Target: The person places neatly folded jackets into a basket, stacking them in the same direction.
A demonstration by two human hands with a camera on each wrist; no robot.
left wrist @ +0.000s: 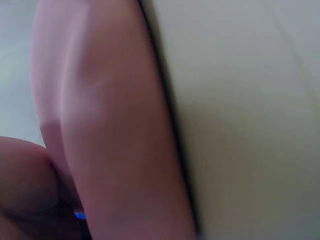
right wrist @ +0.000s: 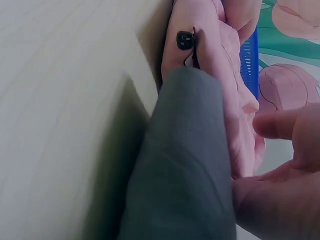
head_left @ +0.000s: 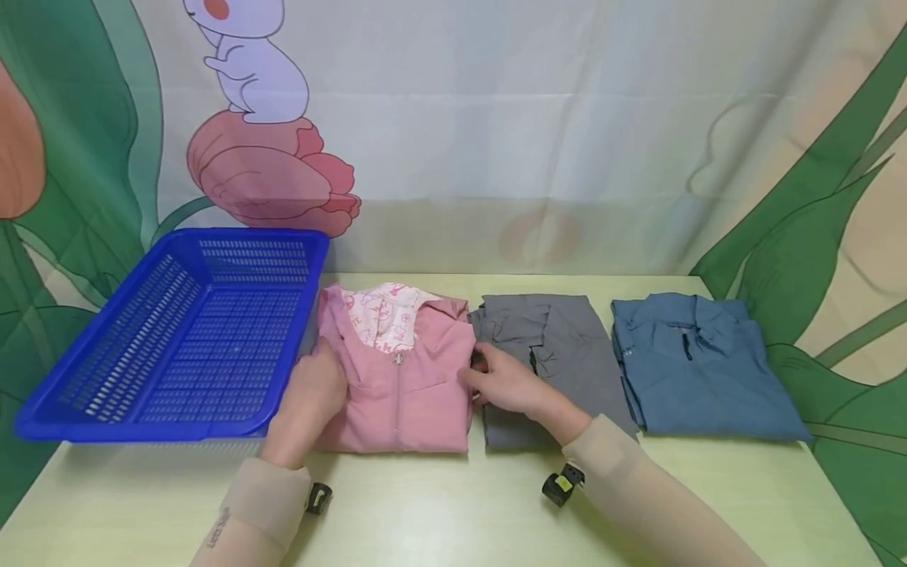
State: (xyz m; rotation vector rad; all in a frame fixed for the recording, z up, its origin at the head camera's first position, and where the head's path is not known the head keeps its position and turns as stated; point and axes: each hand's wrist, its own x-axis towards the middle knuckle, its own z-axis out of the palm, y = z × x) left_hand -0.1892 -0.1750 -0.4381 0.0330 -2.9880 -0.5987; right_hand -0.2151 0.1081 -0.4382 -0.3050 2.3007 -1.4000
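A folded pink zip-up jacket (head_left: 432, 394) with a white, pink-printed lining lies between my hands. My left hand (head_left: 319, 382) is at its left edge, fingertips hidden from the head view. In the left wrist view, part of that hand (left wrist: 25, 175) shows beside the shaded side of the pink jacket (left wrist: 115, 100). My right hand (head_left: 506, 378) reaches over the folded grey jacket (head_left: 574, 346) to the pink jacket's right edge. The right wrist view shows the thumb and a finger (right wrist: 275, 124) spaced apart at the pink fabric, with the grey fold (right wrist: 180, 150) in front.
A blue plastic basket (head_left: 283, 394) with perforated walls stands at the left, close beside the pink jacket. On the right lies a folded blue jacket (head_left: 708, 378), next to the grey one. Behind the pale table (head_left: 439, 512) hangs a printed curtain (head_left: 460, 157).
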